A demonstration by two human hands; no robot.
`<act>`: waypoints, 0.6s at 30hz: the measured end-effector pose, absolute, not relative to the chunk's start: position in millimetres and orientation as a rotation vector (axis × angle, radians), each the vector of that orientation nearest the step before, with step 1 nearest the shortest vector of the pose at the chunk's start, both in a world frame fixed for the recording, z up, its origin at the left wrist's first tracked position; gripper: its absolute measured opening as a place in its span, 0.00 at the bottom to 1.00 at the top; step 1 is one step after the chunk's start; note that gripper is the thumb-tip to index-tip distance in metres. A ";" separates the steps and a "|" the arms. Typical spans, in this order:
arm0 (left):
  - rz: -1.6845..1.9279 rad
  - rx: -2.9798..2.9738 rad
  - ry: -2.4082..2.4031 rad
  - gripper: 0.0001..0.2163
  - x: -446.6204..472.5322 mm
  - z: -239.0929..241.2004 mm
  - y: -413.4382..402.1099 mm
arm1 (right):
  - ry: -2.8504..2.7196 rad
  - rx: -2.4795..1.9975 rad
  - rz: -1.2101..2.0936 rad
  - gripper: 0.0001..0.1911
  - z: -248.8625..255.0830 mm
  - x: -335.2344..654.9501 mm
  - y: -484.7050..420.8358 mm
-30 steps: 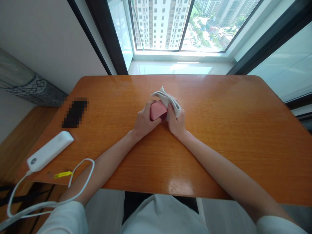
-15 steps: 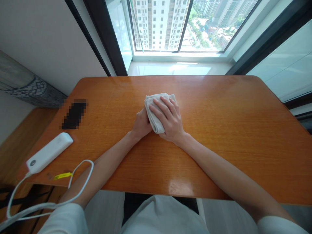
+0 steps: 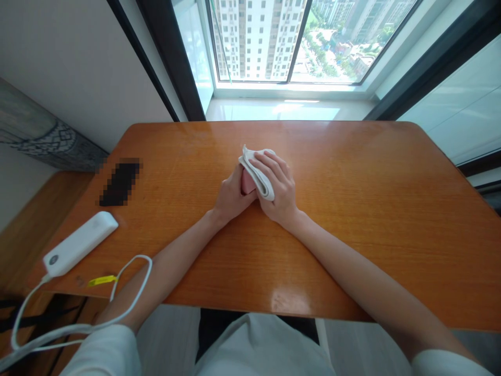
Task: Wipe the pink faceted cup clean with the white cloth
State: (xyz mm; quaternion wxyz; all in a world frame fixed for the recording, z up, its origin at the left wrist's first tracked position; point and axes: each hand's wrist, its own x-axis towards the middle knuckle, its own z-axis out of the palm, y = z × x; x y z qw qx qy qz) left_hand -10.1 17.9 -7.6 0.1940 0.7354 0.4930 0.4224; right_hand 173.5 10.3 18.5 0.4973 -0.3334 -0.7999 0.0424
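Left fingers (image 3: 235, 176) grip a pink block (image 3: 246, 182); right fingers (image 3: 270, 165), curled inward, hold cloth (image 3: 263, 184) against it

- The desk (image 3: 371, 224) is glossy orange-brown wood with rounded far corners.
- On its left side lies a dark item (image 3: 120, 183), blurred into blocks.
- Just nearer the person, a white oblong device (image 3: 81, 244) lies aslant, a round grey mark (image 3: 54, 259) at its near end.
- A yellow tag (image 3: 102, 280) shows by the near left edge.
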 end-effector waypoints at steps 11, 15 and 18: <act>1.209 2.072 1.387 0.27 -9.1 0.0 14.2 | -1.248 -1.174 0.808 0.27 -13.3 181.5 44.0; 1.215 2.072 1.353 0.25 -11.8 -3.6 16.7 | -1.245 -1.189 0.803 0.27 -11.3 180.0 41.5; 1.190 2.063 1.299 0.24 -12.3 -6.7 17.8 | -1.314 -1.133 0.722 0.26 -6.1 177.6 36.5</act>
